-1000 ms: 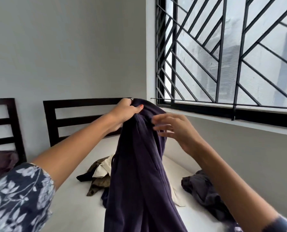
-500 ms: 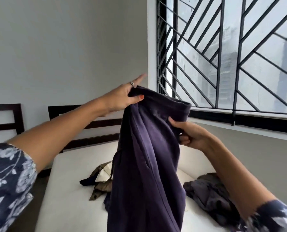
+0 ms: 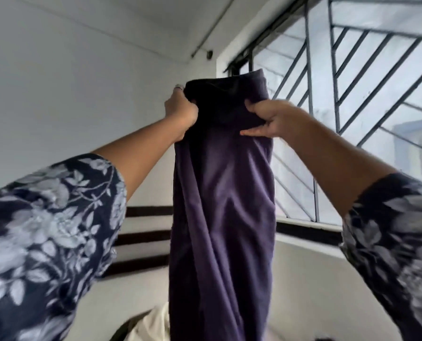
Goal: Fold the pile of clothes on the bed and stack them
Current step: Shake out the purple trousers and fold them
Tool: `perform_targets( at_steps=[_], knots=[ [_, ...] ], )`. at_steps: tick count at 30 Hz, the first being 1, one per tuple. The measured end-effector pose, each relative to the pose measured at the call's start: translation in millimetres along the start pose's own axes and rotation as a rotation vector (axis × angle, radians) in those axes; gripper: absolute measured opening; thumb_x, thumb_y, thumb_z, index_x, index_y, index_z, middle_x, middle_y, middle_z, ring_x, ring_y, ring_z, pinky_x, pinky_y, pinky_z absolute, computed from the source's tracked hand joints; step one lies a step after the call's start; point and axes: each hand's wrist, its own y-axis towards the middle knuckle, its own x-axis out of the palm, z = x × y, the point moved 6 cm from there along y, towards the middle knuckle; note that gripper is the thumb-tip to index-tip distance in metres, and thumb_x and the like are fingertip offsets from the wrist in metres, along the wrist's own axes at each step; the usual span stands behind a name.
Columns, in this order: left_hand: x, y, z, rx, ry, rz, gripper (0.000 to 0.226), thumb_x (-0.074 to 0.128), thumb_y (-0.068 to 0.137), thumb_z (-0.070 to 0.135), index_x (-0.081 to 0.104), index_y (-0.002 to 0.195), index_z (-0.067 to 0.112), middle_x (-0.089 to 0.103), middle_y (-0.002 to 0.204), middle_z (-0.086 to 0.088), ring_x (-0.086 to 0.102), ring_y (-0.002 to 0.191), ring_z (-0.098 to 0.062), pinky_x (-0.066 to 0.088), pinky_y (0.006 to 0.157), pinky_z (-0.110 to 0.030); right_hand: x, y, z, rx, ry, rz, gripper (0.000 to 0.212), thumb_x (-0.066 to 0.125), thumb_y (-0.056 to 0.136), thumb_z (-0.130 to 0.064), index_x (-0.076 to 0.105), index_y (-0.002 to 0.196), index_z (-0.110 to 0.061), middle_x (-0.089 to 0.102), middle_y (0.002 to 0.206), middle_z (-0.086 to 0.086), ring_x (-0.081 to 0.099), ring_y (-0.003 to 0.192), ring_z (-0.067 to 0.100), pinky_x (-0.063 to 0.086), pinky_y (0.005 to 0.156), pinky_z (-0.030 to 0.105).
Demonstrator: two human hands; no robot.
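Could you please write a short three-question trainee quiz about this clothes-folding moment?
1. True or false: the purple garment lies flat on the bed.
2. Which hand grips the garment's top edge nearer the window? A) left hand B) right hand
3. Fill in: both sleeves carry a ___ print.

Key: 1 false, it hangs upright from both hands; 2 B; 3 floral.

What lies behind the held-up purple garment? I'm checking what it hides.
Behind the purple garment, the dark headboard slats and window grille show at its sides. Both hands grip its top; whatever lies directly behind is covered.
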Motion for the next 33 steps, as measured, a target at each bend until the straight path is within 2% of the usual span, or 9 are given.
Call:
perform_targets(
  at_steps=[2, 4, 7, 10, 13, 16, 21, 25, 33],
  knots=[
    [-7.4, 14.9, 39.6, 0.272, 0.139, 0.088, 0.043, 0.047, 0.096, 0.012, 0.037, 0.137, 0.007, 0.053, 0.13, -0.015, 0.054, 0.116, -0.028, 0.044, 0.095, -0.028, -8.2, 8.6, -32.5, -0.178, 0.053, 0.078, 0.04, 0.062, 0.093, -0.024, 0.049, 0.129, -0.012, 0.054, 0.131, 0.008, 0.058, 0.107, 0.024, 0.06, 0.069, 0.037],
    [-18.7, 23.8, 77.4, 0.458, 0.139, 0.127, 0.04, 0.053, 0.094, 0.012, 0.039, 0.131, 0.003, 0.055, 0.125, -0.015, 0.054, 0.115, -0.025, 0.039, 0.088, -0.019, -16.7, 11.4, -63.6, -0.318, 0.116, 0.109, 0.024, 0.063, 0.092, -0.022, 0.054, 0.114, -0.017, 0.06, 0.117, 0.003, 0.061, 0.106, 0.023, 0.058, 0.08, 0.036],
    [-35.0, 34.0, 121.0, 0.658, 0.139, 0.104, 0.05, 0.064, 0.086, 0.011, 0.037, 0.128, 0.005, 0.051, 0.124, -0.013, 0.053, 0.112, -0.019, 0.038, 0.088, -0.013, -27.2, 7.0, -110.3, -0.505, 0.131, 0.116, 0.007, 0.06, 0.093, -0.019, 0.053, 0.093, -0.021, 0.061, 0.098, -0.004, 0.062, 0.109, 0.022, 0.057, 0.081, 0.031],
    [-47.1, 28.3, 150.7, 0.785, 0.222, 0.097, 0.059, 0.066, 0.079, 0.004, 0.034, 0.129, 0.006, 0.05, 0.114, -0.007, 0.054, 0.101, -0.015, 0.04, 0.075, -0.008, -40.2, -3.3, -147.6, -0.593, 0.104, 0.097, 0.016, 0.061, 0.092, -0.017, 0.055, 0.107, -0.019, 0.063, 0.104, -0.001, 0.063, 0.108, 0.02, 0.059, 0.074, 0.03],
    [-44.7, 27.0, 146.4, 0.667, 0.269, 0.068, 0.058, 0.064, 0.083, 0.006, 0.033, 0.132, 0.006, 0.053, 0.105, -0.006, 0.054, 0.094, -0.017, 0.044, 0.076, -0.022, -49.3, -17.9, -149.8, -0.505, -0.038, 0.082, 0.033, 0.064, 0.091, -0.018, 0.052, 0.121, -0.013, 0.06, 0.123, 0.004, 0.063, 0.105, 0.022, 0.06, 0.061, 0.032],
    [-31.7, 24.7, 120.6, 0.469, 0.204, -0.014, 0.046, 0.063, 0.089, 0.012, 0.044, 0.131, 0.009, 0.061, 0.117, -0.007, 0.063, 0.093, -0.02, 0.047, 0.075, -0.023, -58.9, -31.6, -130.3, -0.355, -0.152, 0.098, 0.046, 0.063, 0.092, -0.021, 0.044, 0.13, -0.006, 0.053, 0.13, 0.007, 0.067, 0.081, 0.031, 0.06, 0.061, 0.039],
    [-28.8, 6.5, 109.8, 0.16, 0.013, -0.066, 0.026, 0.062, 0.089, 0.001, 0.053, 0.114, 0.003, 0.061, 0.111, -0.011, 0.064, 0.058, -0.016, 0.051, 0.041, -0.018, -67.1, -51.8, -106.8, -0.172, -0.206, 0.073, 0.057, 0.063, 0.092, -0.022, 0.035, 0.138, -0.004, 0.037, 0.145, 0.014, 0.068, 0.075, 0.038, 0.06, 0.057, 0.037],
    [-29.0, -2.2, 129.6, 0.049, -0.126, -0.127, 0.019, 0.041, 0.096, -0.007, 0.046, 0.11, 0.004, 0.055, 0.089, -0.004, 0.061, 0.037, -0.016, 0.052, 0.041, -0.018, -64.6, -58.6, -119.4, -0.207, -0.21, 0.05, 0.044, 0.058, 0.095, -0.019, 0.042, 0.136, -0.008, 0.046, 0.139, 0.005, 0.067, 0.074, 0.03, 0.06, 0.056, 0.033],
    [-27.5, 12.0, 150.7, 0.105, -0.174, -0.171, 0.026, 0.047, 0.1, 0.02, 0.05, 0.127, 0.018, 0.058, 0.115, 0.003, 0.064, 0.042, -0.007, 0.042, 0.036, -0.011, -75.7, -42.0, -154.9, -0.321, -0.201, 0.164, 0.015, 0.055, 0.096, -0.018, 0.052, 0.111, -0.016, 0.049, 0.134, 0.004, 0.068, 0.047, 0.024, 0.051, 0.041, 0.022]
  ],
)
